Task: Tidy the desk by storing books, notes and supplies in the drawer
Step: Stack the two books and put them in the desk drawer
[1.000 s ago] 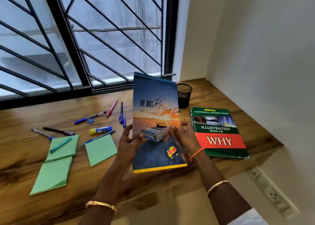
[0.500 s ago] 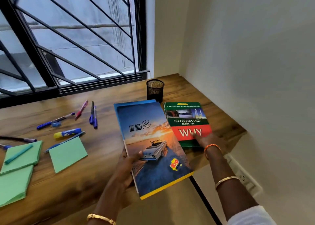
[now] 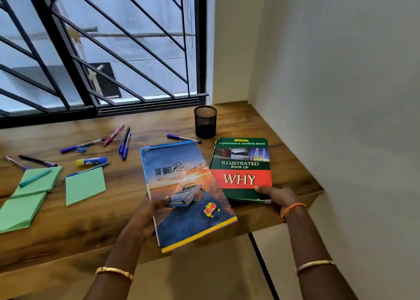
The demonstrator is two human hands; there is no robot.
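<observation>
My left hand [image 3: 145,218] grips the blue notebook "The Quiet Ride" [image 3: 184,193] by its left edge, thumb on the cover; its near end juts past the desk's front edge. To its right lies the green and red "Illustrated Book of Why" [image 3: 242,167]. My right hand [image 3: 276,196] holds this book's near right corner, thumb on top. Green note pads [image 3: 85,185] [image 3: 38,181] [image 3: 19,211] lie at the left, one with a teal pen [image 3: 35,178] on it. Several pens [image 3: 123,144] and a glue stick [image 3: 91,161] are scattered behind them. No drawer is in view.
A black mesh pen cup [image 3: 205,122] stands behind the books near the window grille [image 3: 102,56]. The wooden desk [image 3: 127,181] ends at a wall on the right. A blue pen [image 3: 183,138] lies behind the notebook. A black desk leg [image 3: 261,263] runs below.
The notebook went from upright in both hands to lying low in my left hand alone. My right hand moved over to the green book and took its near corner.
</observation>
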